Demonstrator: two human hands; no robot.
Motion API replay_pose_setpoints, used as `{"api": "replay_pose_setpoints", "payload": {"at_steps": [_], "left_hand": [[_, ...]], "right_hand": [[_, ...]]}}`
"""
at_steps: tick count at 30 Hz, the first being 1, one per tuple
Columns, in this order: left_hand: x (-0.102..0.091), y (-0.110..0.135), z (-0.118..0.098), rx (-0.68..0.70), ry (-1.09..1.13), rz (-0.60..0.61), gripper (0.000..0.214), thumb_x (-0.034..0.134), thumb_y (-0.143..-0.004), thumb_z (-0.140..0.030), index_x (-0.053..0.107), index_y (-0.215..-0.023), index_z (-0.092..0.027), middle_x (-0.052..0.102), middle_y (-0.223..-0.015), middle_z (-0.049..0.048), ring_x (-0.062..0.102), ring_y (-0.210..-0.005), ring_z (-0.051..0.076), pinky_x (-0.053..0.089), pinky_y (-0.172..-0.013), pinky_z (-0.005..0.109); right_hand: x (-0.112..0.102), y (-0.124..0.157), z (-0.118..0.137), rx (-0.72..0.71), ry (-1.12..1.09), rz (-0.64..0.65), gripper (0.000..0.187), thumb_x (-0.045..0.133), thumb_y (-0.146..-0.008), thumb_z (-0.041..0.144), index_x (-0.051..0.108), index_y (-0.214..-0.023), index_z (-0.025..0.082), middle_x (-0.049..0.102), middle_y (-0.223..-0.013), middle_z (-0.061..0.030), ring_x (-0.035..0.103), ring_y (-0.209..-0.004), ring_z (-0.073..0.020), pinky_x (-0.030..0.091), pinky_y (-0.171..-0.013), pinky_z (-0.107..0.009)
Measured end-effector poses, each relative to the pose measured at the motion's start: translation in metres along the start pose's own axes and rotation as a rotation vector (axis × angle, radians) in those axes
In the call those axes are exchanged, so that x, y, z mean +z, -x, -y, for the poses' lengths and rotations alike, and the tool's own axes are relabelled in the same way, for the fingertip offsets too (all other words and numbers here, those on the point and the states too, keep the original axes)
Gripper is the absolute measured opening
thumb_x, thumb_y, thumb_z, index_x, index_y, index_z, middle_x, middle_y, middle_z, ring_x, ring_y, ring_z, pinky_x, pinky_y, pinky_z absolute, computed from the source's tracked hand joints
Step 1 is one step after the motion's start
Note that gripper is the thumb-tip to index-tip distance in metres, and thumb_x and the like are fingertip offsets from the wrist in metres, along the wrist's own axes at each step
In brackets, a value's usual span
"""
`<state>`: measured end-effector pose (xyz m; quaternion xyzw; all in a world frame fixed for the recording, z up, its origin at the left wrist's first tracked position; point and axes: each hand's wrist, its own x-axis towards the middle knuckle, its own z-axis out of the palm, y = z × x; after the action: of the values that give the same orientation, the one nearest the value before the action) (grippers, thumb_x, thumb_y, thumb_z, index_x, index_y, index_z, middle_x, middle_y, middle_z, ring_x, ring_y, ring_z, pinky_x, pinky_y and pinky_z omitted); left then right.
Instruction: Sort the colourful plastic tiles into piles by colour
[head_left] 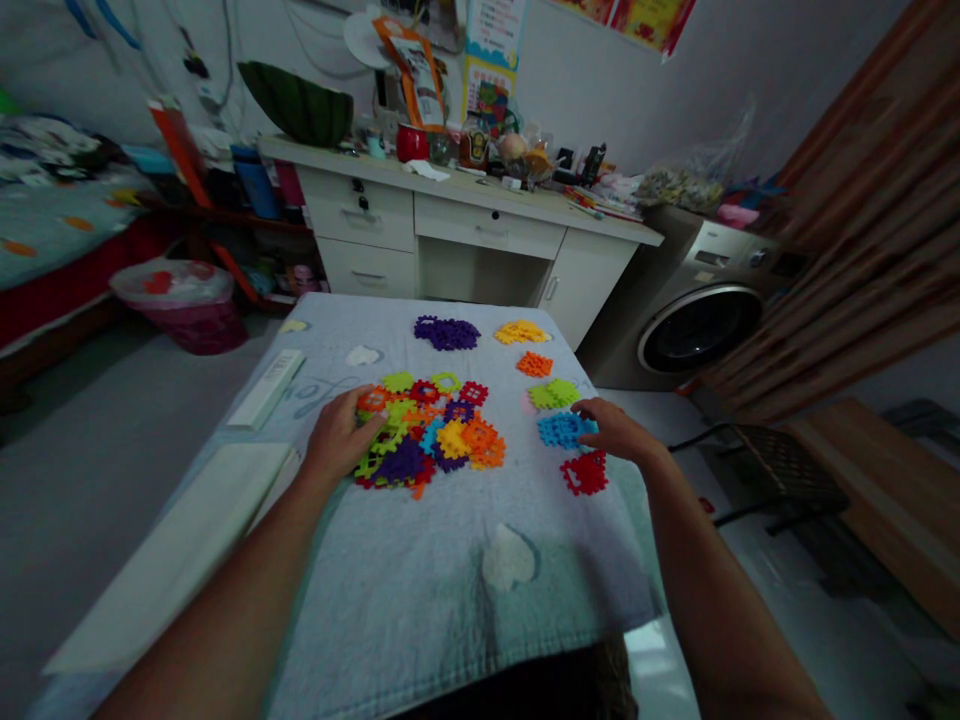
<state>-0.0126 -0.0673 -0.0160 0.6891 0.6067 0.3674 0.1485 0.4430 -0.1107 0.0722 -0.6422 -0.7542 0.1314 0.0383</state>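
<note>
A heap of mixed plastic interlocking pieces (401,460) lies on the cloth-covered table, in green, red, orange, yellow, purple and blue. My left hand (343,435) rests at the heap's left edge, thumb apart from the fingers, touching green and orange pieces. On the right, my right hand (621,432) touches the edge of the blue pile (561,430), its thumb and fingers apart. Single-colour piles stand around it: red pieces (583,474) nearer me, then light green pieces (553,394), orange pieces (535,364) and yellow pieces (520,332) farther off. Purple pieces (448,333) form another pile at the far middle.
A long white box (180,550) and a smaller white box (267,388) lie along the table's left side. Beyond the table stands a white desk (367,220) loaded with household items. A washing machine (690,300) is at right, a pink bin (184,310) at left.
</note>
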Motion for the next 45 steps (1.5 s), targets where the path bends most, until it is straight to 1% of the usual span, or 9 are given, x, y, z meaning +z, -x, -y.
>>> {"api": "replay_pose_setpoints", "payload": {"at_steps": [6, 10, 13, 17, 22, 26, 31, 36, 45], "left_hand": [[0.001, 0.000, 0.002, -0.003, -0.003, 0.004, 0.055, 0.052, -0.082, -0.051, 0.057, -0.125, -0.017, 0.062, -0.128, 0.0148, 0.055, -0.121, 0.031, 0.040, -0.107, 0.046], [0.001, 0.000, 0.001, -0.001, -0.008, 0.008, 0.056, 0.052, -0.083, -0.051, 0.056, -0.126, -0.017, 0.061, -0.129, 0.0143, 0.055, -0.121, 0.030, 0.040, -0.108, 0.045], [0.001, 0.001, 0.001, -0.008, -0.008, 0.007, 0.055, 0.052, -0.082, -0.051, 0.056, -0.126, -0.018, 0.061, -0.130, 0.0138, 0.055, -0.122, 0.030, 0.039, -0.108, 0.045], [0.001, 0.001, -0.001, -0.003, -0.003, -0.002, 0.054, 0.052, -0.082, -0.050, 0.057, -0.125, -0.017, 0.062, -0.129, 0.0138, 0.055, -0.121, 0.029, 0.039, -0.108, 0.045], [-0.001, 0.001, -0.004, -0.002, 0.001, -0.006, 0.055, 0.052, -0.082, -0.050, 0.057, -0.126, -0.016, 0.062, -0.128, 0.0140, 0.056, -0.120, 0.030, 0.040, -0.107, 0.046], [-0.002, 0.001, -0.005, -0.002, -0.015, 0.001, 0.056, 0.051, -0.083, -0.050, 0.057, -0.126, -0.015, 0.062, -0.128, 0.0155, 0.056, -0.120, 0.031, 0.040, -0.107, 0.046], [-0.001, 0.001, -0.004, 0.011, -0.027, 0.005, 0.057, 0.051, -0.084, -0.051, 0.056, -0.127, -0.015, 0.062, -0.127, 0.0153, 0.056, -0.119, 0.030, 0.040, -0.107, 0.046], [-0.001, 0.001, -0.004, 0.012, -0.042, -0.002, 0.058, 0.050, -0.083, -0.051, 0.056, -0.128, -0.014, 0.063, -0.127, 0.0156, 0.056, -0.119, 0.030, 0.040, -0.106, 0.044], [0.002, 0.000, 0.000, 0.011, -0.071, 0.000, 0.057, 0.051, -0.082, -0.049, 0.057, -0.126, -0.014, 0.062, -0.128, 0.0142, 0.056, -0.120, 0.030, 0.040, -0.107, 0.044]], "right_hand": [[-0.004, -0.006, 0.022, 0.056, 0.143, -0.004, 0.055, 0.073, -0.071, 0.018, 0.061, -0.125, 0.016, 0.065, -0.113, -0.0132, 0.059, -0.105, -0.0264, 0.042, -0.096, -0.038], [-0.002, -0.023, 0.048, -0.024, 0.119, -0.030, 0.049, 0.069, -0.077, 0.019, 0.061, -0.125, 0.015, 0.064, -0.120, -0.0139, 0.058, -0.111, -0.0258, 0.040, -0.100, -0.037], [0.007, -0.046, 0.077, -0.112, 0.061, -0.032, 0.039, 0.065, -0.083, 0.021, 0.062, -0.122, 0.014, 0.065, -0.120, -0.0132, 0.058, -0.111, -0.0243, 0.040, -0.100, -0.036], [0.027, -0.078, 0.116, -0.169, 0.023, -0.028, 0.036, 0.061, -0.086, 0.020, 0.062, -0.122, 0.015, 0.063, -0.126, -0.0130, 0.057, -0.116, -0.0238, 0.039, -0.102, -0.035], [0.048, -0.107, 0.137, -0.141, 0.071, 0.002, 0.041, 0.060, -0.081, 0.017, 0.061, -0.122, 0.014, 0.062, -0.123, -0.0149, 0.057, -0.112, -0.0254, 0.040, -0.097, -0.034], [0.057, -0.117, 0.135, -0.133, 0.063, -0.005, 0.038, 0.060, -0.080, 0.018, 0.062, -0.118, 0.015, 0.064, -0.116, -0.0133, 0.058, -0.104, -0.0238, 0.042, -0.090, -0.032], [0.057, -0.113, 0.130, -0.139, 0.016, -0.039, 0.038, 0.064, -0.078, 0.019, 0.064, -0.116, 0.014, 0.065, -0.112, -0.0127, 0.059, -0.100, -0.0225, 0.043, -0.089, -0.031], [0.039, -0.097, 0.114, -0.116, -0.081, -0.119, 0.035, 0.068, -0.079, 0.020, 0.065, -0.114, 0.014, 0.066, -0.113, -0.0130, 0.060, -0.104, -0.0222, 0.045, -0.092, -0.031], [0.002, -0.050, 0.051, -0.044, -0.186, -0.239, 0.035, 0.068, -0.073, 0.011, 0.067, -0.108, 0.018, 0.067, -0.111, -0.0084, 0.063, -0.102, -0.0223, 0.049, -0.093, -0.037]]}}
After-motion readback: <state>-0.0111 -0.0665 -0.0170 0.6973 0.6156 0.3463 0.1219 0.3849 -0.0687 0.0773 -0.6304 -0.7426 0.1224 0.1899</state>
